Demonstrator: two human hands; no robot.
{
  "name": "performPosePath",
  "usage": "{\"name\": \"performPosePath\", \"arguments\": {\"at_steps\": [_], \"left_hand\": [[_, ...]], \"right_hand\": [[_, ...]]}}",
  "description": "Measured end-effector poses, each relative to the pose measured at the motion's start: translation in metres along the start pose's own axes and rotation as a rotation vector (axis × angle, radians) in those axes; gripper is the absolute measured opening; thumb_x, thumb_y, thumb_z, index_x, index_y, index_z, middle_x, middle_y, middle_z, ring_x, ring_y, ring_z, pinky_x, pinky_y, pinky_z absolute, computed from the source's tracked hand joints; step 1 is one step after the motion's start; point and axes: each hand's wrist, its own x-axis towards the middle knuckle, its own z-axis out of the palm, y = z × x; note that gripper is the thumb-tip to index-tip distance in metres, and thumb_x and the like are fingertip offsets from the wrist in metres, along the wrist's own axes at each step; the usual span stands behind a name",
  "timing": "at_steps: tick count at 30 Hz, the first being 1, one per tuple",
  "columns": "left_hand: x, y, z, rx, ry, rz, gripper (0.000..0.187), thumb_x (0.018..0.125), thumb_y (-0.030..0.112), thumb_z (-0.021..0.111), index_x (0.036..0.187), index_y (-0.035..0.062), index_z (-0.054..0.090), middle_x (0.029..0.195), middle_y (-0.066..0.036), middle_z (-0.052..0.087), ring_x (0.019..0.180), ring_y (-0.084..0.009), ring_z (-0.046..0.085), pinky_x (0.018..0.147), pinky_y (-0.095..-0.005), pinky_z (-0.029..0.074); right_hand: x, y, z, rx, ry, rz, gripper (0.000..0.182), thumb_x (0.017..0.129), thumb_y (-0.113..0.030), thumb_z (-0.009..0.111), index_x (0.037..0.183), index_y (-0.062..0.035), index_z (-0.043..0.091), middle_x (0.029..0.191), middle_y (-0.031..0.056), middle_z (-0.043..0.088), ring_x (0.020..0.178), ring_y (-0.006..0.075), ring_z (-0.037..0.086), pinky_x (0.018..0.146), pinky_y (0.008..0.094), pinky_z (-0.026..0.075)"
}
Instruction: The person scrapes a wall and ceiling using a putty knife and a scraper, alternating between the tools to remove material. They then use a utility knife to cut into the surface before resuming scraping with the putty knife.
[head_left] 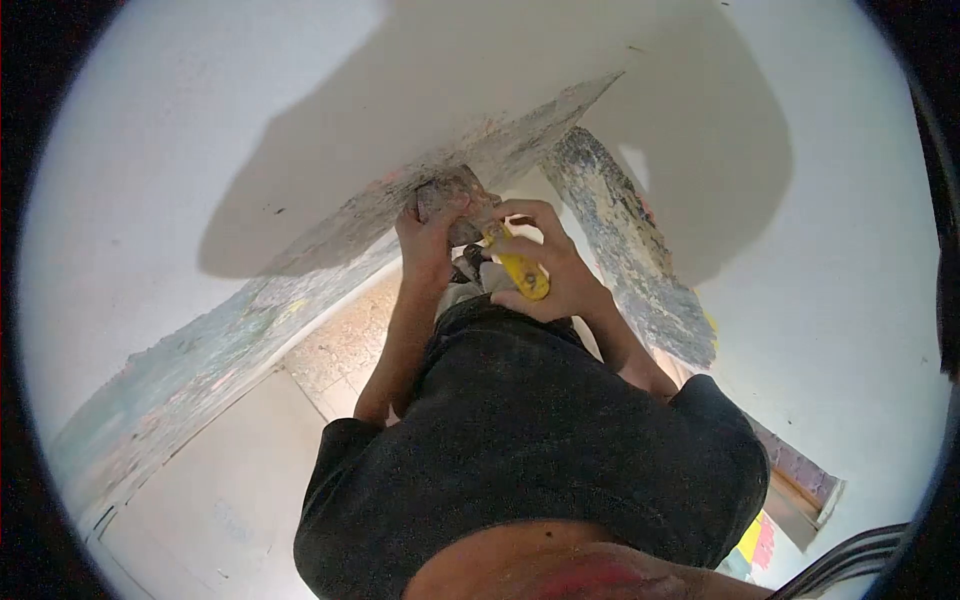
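Note:
A putty knife with a yellow handle point(522, 272) is in front of my body, beside the rough wall band. My right hand point(560, 270) is closed around the handle, with its fingers curled over the upper end. Beyond the handle lies the broad, grey-smeared blade point(448, 205). My left hand point(425, 245) grips the blade's left side, its fingers partly hidden behind it. Both hands are close together, the blade's far edge overlapping the wall band in this view.
A rough, stripped band point(230, 320) runs along the white wall on the left. Another patchy grey strip point(630, 250) crosses the wall at right. Tiled floor point(345, 340) with scattered debris shows below. Dark cables point(850, 560) hang at the lower right.

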Motion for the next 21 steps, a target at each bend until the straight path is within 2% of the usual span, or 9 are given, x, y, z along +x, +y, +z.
{"name": "performPosePath", "arguments": {"at_steps": [2, 3, 6, 9, 12, 15, 18, 20, 21], "left_hand": [[0.006, -0.023, -0.001, 0.085, 0.058, 0.152, 0.032, 0.079, 0.008, 0.073, 0.105, -0.0038, 0.057, 0.093, -0.011, 0.066, 0.082, -0.0196, 0.065, 0.073, -0.0319, 0.055], [0.002, -0.018, 0.006, 0.187, 0.087, 0.197, 0.032, 0.079, 0.009, 0.074, 0.103, -0.0033, 0.058, 0.092, -0.011, 0.066, 0.082, -0.0189, 0.064, 0.073, -0.0315, 0.054], [-0.007, -0.007, 0.023, 0.446, 0.138, 0.347, 0.032, 0.078, 0.014, 0.076, 0.100, -0.0021, 0.058, 0.088, -0.011, 0.066, 0.080, -0.0169, 0.062, 0.072, -0.0303, 0.052], [-0.010, -0.014, 0.024, 0.612, 0.129, 0.474, 0.032, 0.078, 0.017, 0.077, 0.096, -0.0014, 0.058, 0.086, -0.010, 0.065, 0.078, -0.0149, 0.060, 0.070, -0.0289, 0.049], [-0.021, -0.004, 0.038, 0.771, 0.086, 0.521, 0.031, 0.078, 0.018, 0.077, 0.093, -0.0012, 0.058, 0.085, -0.009, 0.065, 0.076, -0.0134, 0.058, 0.069, -0.0279, 0.048], [-0.023, 0.009, 0.031, 0.864, 0.088, 0.563, 0.030, 0.079, 0.017, 0.077, 0.093, -0.0015, 0.058, 0.084, -0.008, 0.064, 0.076, -0.0129, 0.057, 0.069, -0.0280, 0.048], [-0.024, 0.017, 0.007, 0.849, 0.140, 0.616, 0.027, 0.081, 0.016, 0.075, 0.093, -0.0014, 0.058, 0.084, -0.007, 0.064, 0.076, -0.0121, 0.056, 0.069, -0.0280, 0.047], [-0.029, 0.020, -0.004, 0.826, 0.196, 0.698, 0.024, 0.083, 0.015, 0.073, 0.093, -0.0010, 0.059, 0.084, -0.007, 0.064, 0.077, -0.0113, 0.056, 0.068, -0.0279, 0.047], [-0.033, 0.024, -0.014, 0.899, 0.185, 0.626, 0.019, 0.084, 0.012, 0.071, 0.092, -0.0003, 0.059, 0.083, -0.006, 0.063, 0.077, -0.0107, 0.055, 0.069, -0.0277, 0.046]], "right_hand": [[-0.010, 0.011, 0.005, 0.157, 0.072, 0.184, 0.055, 0.071, -0.028, 0.079, 0.119, -0.0125, 0.059, 0.129, 0.0146, 0.045, 0.119, 0.0329, 0.047, 0.099, 0.0445, 0.040], [-0.009, 0.005, -0.001, 0.066, 0.059, 0.211, 0.058, 0.074, -0.023, 0.077, 0.126, -0.0136, 0.054, 0.129, 0.0154, 0.046, 0.115, 0.0307, 0.052, 0.094, 0.0391, 0.046], [-0.017, 0.005, -0.004, 0.152, 0.173, 0.378, 0.057, 0.076, -0.020, 0.075, 0.128, -0.0122, 0.052, 0.118, 0.0172, 0.054, 0.106, 0.0291, 0.058, 0.091, 0.0378, 0.048], [-0.023, 0.015, -0.001, 0.118, 0.116, 0.462, 0.056, 0.080, -0.017, 0.073, 0.130, -0.0107, 0.049, 0.101, 0.0155, 0.061, 0.091, 0.0255, 0.062, 0.082, 0.0350, 0.049], [-0.019, 0.025, 0.006, 0.266, 0.057, 0.686, 0.058, 0.084, -0.019, 0.066, 0.136, -0.0096, 0.041, 0.102, 0.0200, 0.064, 0.092, 0.0337, 0.064, 0.080, 0.0393, 0.050], [-0.023, 0.037, 0.019, 0.270, 0.080, 0.550, 0.063, 0.089, -0.020, 0.060, 0.145, -0.0108, 0.031, 0.097, 0.0192, 0.064, 0.086, 0.0277, 0.065, 0.078, 0.0364, 0.049], [-0.025, 0.052, 0.034, 0.297, 0.150, 0.379, 0.070, 0.094, -0.028, 0.056, 0.151, -0.0119, 0.019, 0.074, 0.0050, 0.056, 0.061, 0.0170, 0.056, 0.061, 0.0296, 0.045], [-0.021, 0.052, 0.043, 0.506, 0.220, 0.366, 0.069, 0.097, -0.028, 0.051, 0.151, -0.0090, 0.014, 0.069, 0.0017, 0.051, 0.053, 0.0122, 0.050, 0.054, 0.0259, 0.043], [-0.019, 0.049, 0.049, 0.582, 0.240, 0.368, 0.068, 0.097, -0.026, 0.050, 0.151, -0.0080, 0.014, 0.068, 0.0013, 0.050, 0.052, 0.0109, 0.048, 0.052, 0.0252, 0.043]]}}
